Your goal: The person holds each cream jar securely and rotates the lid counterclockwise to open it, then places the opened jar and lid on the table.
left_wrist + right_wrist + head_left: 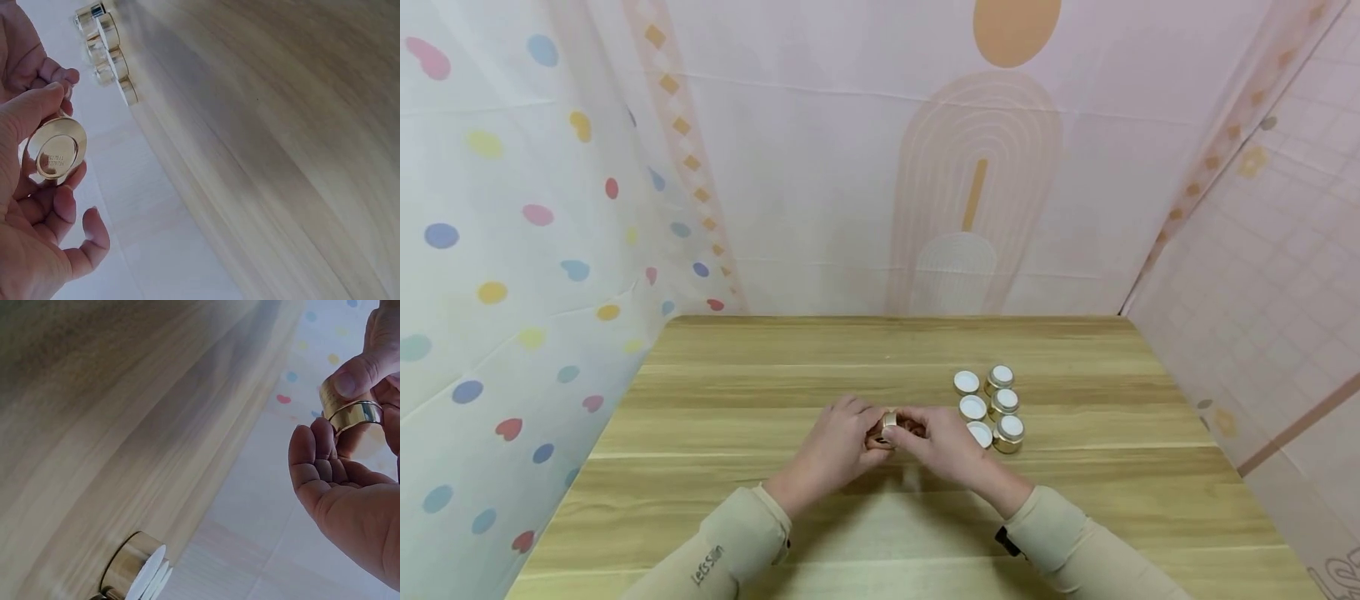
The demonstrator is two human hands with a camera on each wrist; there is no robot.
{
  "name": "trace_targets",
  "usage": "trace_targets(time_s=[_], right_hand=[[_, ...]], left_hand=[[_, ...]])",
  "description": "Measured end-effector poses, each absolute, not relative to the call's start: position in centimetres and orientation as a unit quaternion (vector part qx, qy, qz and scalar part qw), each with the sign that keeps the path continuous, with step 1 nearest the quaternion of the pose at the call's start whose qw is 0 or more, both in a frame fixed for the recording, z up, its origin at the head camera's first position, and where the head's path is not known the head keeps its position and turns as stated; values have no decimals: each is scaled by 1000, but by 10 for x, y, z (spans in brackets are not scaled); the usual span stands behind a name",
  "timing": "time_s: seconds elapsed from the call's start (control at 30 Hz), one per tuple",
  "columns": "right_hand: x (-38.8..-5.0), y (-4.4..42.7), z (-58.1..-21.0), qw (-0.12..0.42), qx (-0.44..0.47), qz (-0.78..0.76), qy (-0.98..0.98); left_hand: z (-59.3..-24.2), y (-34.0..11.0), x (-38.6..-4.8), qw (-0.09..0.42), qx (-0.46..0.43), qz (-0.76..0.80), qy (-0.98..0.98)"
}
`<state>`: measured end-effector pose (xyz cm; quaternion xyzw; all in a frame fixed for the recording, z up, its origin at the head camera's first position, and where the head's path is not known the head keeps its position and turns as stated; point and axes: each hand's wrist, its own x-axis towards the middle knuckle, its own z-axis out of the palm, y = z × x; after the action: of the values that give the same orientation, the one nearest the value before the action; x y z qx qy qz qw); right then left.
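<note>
Close together above the middle of the table, both hands hold a small shiny gold jar. My left hand grips it from the left; in the left wrist view the jar's round base, stamped with lettering, faces the camera. From the other side my right hand holds it with curled fingers and thumb. A gold band with a rim shows between the hands in the right wrist view. Fingers hide part of the jar, and I cannot tell whether lid and body are joined.
Right of the hands stand three gold jars with white discs on top, in a column. Beside them lie three round lids, white insides up. The wooden table meets patterned curtains at the back and sides.
</note>
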<state>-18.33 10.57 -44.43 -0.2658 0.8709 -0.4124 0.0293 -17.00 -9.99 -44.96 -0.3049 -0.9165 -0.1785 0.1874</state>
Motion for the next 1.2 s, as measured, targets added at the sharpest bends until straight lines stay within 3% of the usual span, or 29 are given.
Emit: trace_targets(time_s=[0.23, 0.93, 1.2], right_hand=[[-180, 101, -437, 9, -286, -387, 877], [-185, 94, -429, 67, -196, -437, 876], [-187, 94, -429, 73, -195, -455, 866]], left_hand=[[-447, -107, -171, 139, -295, -229, -917], [-450, -111, -157, 302, -217, -168, -913], [-452, -108, -156, 289, -192, -168, -923]])
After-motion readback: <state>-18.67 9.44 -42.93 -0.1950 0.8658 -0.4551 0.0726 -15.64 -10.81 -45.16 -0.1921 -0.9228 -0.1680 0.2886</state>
